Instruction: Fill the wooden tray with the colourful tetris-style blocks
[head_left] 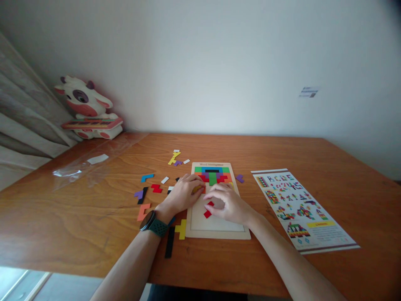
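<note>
Puzzle tray lies on the table straight ahead of me, long axis running away from me, top rows filled with coloured pieces. My left hand rests at the tray's left edge, fingers curled on a yellow piece just below those rows. My right hand lies flat inside the tray, fingers loosely spread, with a red piece touching its fingertips on the left, so it is the nearer hand to that one.

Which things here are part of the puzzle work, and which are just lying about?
In use: pale wooden puzzle tray, left hand, right hand, red zigzag piece, loose coloured pieces, printed pattern sheet.

Lying about: cow-shaped toy, clear plastic bag, grey curtain.
</note>
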`<move>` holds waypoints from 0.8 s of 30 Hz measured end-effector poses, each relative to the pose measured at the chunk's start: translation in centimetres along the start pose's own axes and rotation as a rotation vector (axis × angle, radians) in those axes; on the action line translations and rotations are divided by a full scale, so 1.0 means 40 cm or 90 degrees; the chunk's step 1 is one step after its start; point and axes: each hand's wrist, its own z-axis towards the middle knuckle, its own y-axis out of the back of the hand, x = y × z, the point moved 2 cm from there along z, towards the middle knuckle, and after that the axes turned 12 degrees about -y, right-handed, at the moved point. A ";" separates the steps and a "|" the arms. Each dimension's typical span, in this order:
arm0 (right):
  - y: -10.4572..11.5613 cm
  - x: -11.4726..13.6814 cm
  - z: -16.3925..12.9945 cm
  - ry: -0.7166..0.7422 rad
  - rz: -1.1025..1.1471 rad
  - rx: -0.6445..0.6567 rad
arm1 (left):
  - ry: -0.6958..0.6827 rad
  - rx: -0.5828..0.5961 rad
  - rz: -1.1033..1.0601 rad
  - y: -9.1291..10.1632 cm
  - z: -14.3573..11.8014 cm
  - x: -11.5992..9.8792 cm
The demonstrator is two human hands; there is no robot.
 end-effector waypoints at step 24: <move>0.001 -0.014 0.002 -0.064 -0.103 -0.019 | -0.005 -0.008 0.011 0.002 0.000 0.000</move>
